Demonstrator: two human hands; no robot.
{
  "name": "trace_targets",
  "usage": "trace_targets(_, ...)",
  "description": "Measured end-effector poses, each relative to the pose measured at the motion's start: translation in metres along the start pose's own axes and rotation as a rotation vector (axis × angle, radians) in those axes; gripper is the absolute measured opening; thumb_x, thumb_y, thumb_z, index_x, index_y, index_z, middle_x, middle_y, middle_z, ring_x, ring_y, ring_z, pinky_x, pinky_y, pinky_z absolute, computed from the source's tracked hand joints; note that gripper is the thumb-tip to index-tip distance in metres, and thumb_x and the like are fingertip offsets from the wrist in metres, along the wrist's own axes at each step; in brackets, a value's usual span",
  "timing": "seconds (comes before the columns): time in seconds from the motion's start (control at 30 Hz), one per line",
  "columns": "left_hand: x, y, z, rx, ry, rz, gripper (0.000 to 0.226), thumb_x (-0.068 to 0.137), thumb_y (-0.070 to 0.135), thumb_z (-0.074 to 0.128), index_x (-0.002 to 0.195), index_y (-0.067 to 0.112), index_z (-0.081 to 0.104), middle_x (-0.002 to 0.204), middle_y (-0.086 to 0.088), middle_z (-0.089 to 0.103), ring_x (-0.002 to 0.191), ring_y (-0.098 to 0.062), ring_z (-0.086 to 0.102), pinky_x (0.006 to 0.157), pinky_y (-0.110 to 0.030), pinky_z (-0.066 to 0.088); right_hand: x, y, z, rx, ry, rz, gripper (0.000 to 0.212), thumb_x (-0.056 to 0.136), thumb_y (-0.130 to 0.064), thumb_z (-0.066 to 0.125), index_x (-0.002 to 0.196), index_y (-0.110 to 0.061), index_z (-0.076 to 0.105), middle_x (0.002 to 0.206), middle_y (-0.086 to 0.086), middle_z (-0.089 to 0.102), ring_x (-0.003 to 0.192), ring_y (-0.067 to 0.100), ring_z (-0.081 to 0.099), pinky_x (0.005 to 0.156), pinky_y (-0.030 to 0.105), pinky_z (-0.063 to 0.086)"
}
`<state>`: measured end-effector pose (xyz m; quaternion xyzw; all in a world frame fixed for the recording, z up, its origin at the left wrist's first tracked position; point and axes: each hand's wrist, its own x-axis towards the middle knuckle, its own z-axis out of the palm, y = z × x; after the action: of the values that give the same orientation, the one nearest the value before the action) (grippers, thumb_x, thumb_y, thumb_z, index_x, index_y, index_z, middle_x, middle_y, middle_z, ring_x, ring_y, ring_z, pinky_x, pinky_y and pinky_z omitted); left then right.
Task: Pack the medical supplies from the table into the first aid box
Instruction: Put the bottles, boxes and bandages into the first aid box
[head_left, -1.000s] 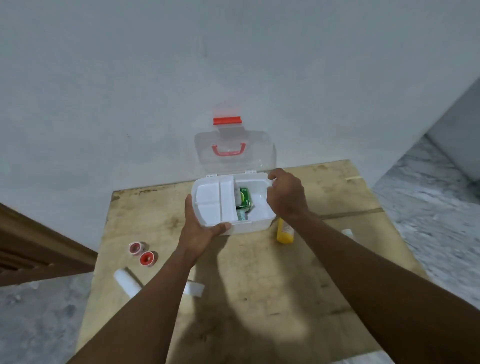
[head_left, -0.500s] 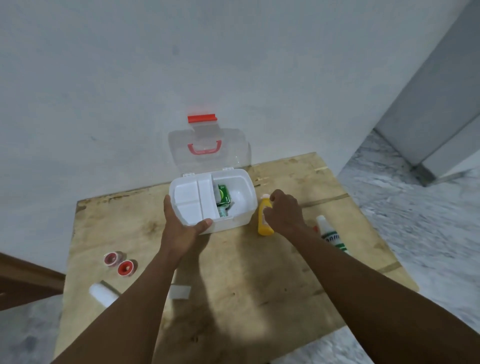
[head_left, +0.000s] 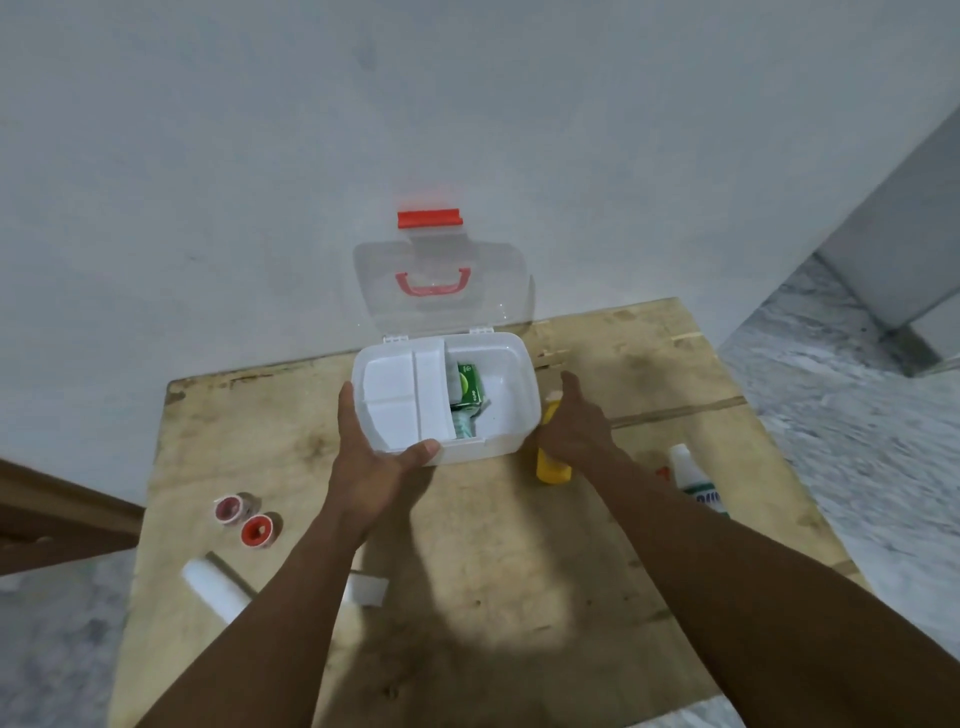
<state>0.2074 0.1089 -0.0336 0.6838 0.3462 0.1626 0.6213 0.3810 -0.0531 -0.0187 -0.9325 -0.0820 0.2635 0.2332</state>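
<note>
Leftmost, near the table (head_left: 519, 649) edge: two small red-centred tape rolls (head_left: 244, 519) side by side, and nearer the camera a white gauze roll (head_left: 215, 590) lying on its side. A small flat white pad (head_left: 366, 590) lies just right of it, partly hidden behind the left forearm. Left hand (head_left: 374, 467) is clasped on the near-left corner of the first aid box (head_left: 514, 395): thumb over the front rim, fingers up along the left wall. Box sits toward the far edge of the table, clear lid (head_left: 441, 291) standing open against the wall, red latch at top. A white divided tray (head_left: 405, 395) fills the left half of the box; in the open right half a green carton (head_left: 470, 384) stands against the tray edge, with something pale green below it, not identifiable. Right hand (head_left: 574, 423) is just outside the box's right wall, wrapped over a yellow bottle (head_left: 553, 465); the bottle's lower body shows below the palm, its top at the thumb. Whether the bottle is off the table cannot be told. Further right, apart from the hand, a white tube with green print (head_left: 693, 480) lies on the table.
</note>
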Motion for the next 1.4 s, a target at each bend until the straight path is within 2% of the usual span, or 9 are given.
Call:
trace_targets(0.13, -0.001, 0.006, -0.001, 0.002, -0.02, 0.018, 0.106, 0.062, 0.022, 0.088, 0.145, 0.034, 0.023, 0.13, 0.01, 0.052, 0.119, -0.015, 0.052, 0.101, -0.048, 0.049, -0.011, 0.0, -0.011, 0.087, 0.097, -0.015, 0.072, 0.072, -0.014, 0.07, 0.135, -0.021, 0.037, 0.118, 0.017, 0.055, 0.106, 0.036, 0.058, 0.075, 0.033, 0.041)
trace_targets(0.37, -0.005, 0.012, -0.003, -0.004, -0.034, 0.049, 0.112, 0.057, 0.025, 0.088, 0.146, 0.03, 0.022, 0.134, 0.005, 0.049, 0.122, -0.019, 0.05, 0.102, -0.05, 0.048, -0.036, -0.022, -0.05, 0.191, 0.424, -0.238, 0.062, 0.079, -0.012, 0.065, 0.134, -0.025, 0.038, 0.106, 0.016, 0.052, 0.079, 0.027, 0.045, 0.073, 0.029, 0.035)
trace_targets(0.53, -0.004, 0.01, -0.003, 0.002, -0.031, 0.067, 0.11, 0.06, 0.017, 0.091, 0.146, 0.031, 0.024, 0.134, 0.004, 0.051, 0.12, -0.02, 0.052, 0.1, -0.049, 0.049, -0.046, -0.047, -0.059, 0.31, 0.386, -0.468, 0.062, 0.07, -0.019, 0.072, 0.121, -0.033, 0.039, 0.092, 0.009, 0.061, 0.081, 0.03, 0.059, 0.072, 0.036, 0.05)
trace_targets(0.63, -0.003, 0.007, -0.004, 0.002, -0.025, 0.062, 0.115, 0.057, 0.022, 0.093, 0.147, 0.03, 0.023, 0.135, 0.003, 0.052, 0.12, -0.02, 0.053, 0.101, -0.048, 0.049, -0.045, -0.055, -0.043, 0.329, 0.344, -0.546, 0.059, 0.07, -0.012, 0.072, 0.114, -0.031, 0.038, 0.085, 0.002, 0.056, 0.074, 0.028, 0.057, 0.067, 0.035, 0.047)
trace_targets(0.73, -0.001, 0.003, -0.005, 0.019, -0.022, 0.064, 0.112, 0.06, 0.021, 0.091, 0.147, 0.032, 0.022, 0.133, 0.005, 0.053, 0.12, -0.021, 0.053, 0.099, -0.049, 0.05, -0.034, -0.056, -0.024, 0.255, 0.332, -0.582, 0.057, 0.069, -0.008, 0.07, 0.113, -0.026, 0.039, 0.087, 0.003, 0.055, 0.074, 0.025, 0.053, 0.065, 0.03, 0.04)
trace_targets(0.83, 0.001, 0.0, -0.005, 0.028, -0.025, 0.085, 0.108, 0.062, 0.025, 0.091, 0.145, 0.035, 0.023, 0.132, 0.008, 0.052, 0.119, -0.017, 0.053, 0.095, -0.045, 0.053, -0.021, -0.055, -0.01, 0.139, 0.321, -0.597, 0.056, 0.069, -0.006, 0.071, 0.114, -0.021, 0.041, 0.096, 0.008, 0.059, 0.081, 0.031, 0.058, 0.067, 0.034, 0.048)
trace_targets(0.97, 0.001, 0.003, -0.003, 0.034, -0.042, 0.137, 0.094, 0.066, 0.028, 0.088, 0.139, 0.03, 0.029, 0.125, 0.015, 0.053, 0.114, -0.003, 0.055, 0.079, -0.023, 0.057, -0.003, -0.051, -0.003, -0.101, 0.374, -0.627, 0.058, 0.069, -0.014, 0.078, 0.117, -0.02, 0.046, 0.101, 0.008, 0.065, 0.092, 0.034, 0.058, 0.074, 0.038, 0.046)
trace_targets(1.13, -0.001, 0.008, -0.004, 0.044, -0.046, 0.172, 0.09, 0.069, 0.025, 0.085, 0.14, 0.026, 0.029, 0.126, 0.01, 0.054, 0.116, -0.008, 0.057, 0.083, -0.032, 0.059, 0.021, -0.047, 0.002, -0.165, 0.36, -0.643, 0.052, 0.07, -0.012, 0.077, 0.114, -0.011, 0.05, 0.105, 0.01, 0.067, 0.094, 0.035, 0.053, 0.076, 0.039, 0.043)
trace_targets(1.4, -0.002, 0.012, -0.002, 0.031, -0.059, 0.189, 0.086, 0.07, 0.018, 0.082, 0.139, 0.023, 0.031, 0.122, 0.017, 0.054, 0.116, -0.003, 0.056, 0.081, -0.019, 0.056, 0.024, -0.051, 0.008, -0.293, 0.451, -0.653, 0.054, 0.062, -0.02, 0.087, 0.105, -0.009, 0.057, 0.1, 0.009, 0.064, 0.092, 0.037, 0.057, 0.073, 0.044, 0.047)
